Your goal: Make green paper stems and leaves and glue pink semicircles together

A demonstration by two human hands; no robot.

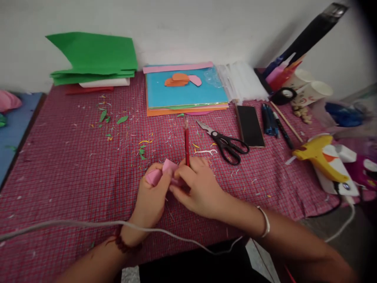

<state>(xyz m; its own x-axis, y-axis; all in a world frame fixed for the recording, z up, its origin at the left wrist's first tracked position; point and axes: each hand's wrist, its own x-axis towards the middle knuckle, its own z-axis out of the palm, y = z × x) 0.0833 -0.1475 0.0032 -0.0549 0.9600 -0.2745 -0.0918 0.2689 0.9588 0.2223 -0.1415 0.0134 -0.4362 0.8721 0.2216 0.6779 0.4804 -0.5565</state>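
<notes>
Close to the table's front edge, my left hand (153,196) pinches a small piece of pink paper (169,165), which looks folded or bent. My right hand (202,188) is closed around a red pencil (187,143) that stands nearly upright between the fingers. The fingertips of this hand also meet the pink paper, and they hide part of it. Beyond the right hand lie black-handled scissors (225,143), blades pointing to the back left. Paper scraps in green, yellow and white are strewn around both hands.
A white cable (165,232) crosses over my left wrist. At the back are green sheets (103,55) and a blue stack (185,94) bearing orange and pink cutouts. On the right lie a black notebook (250,125), pens (269,120) and a yellow glue gun (324,157), near paper cups (313,92).
</notes>
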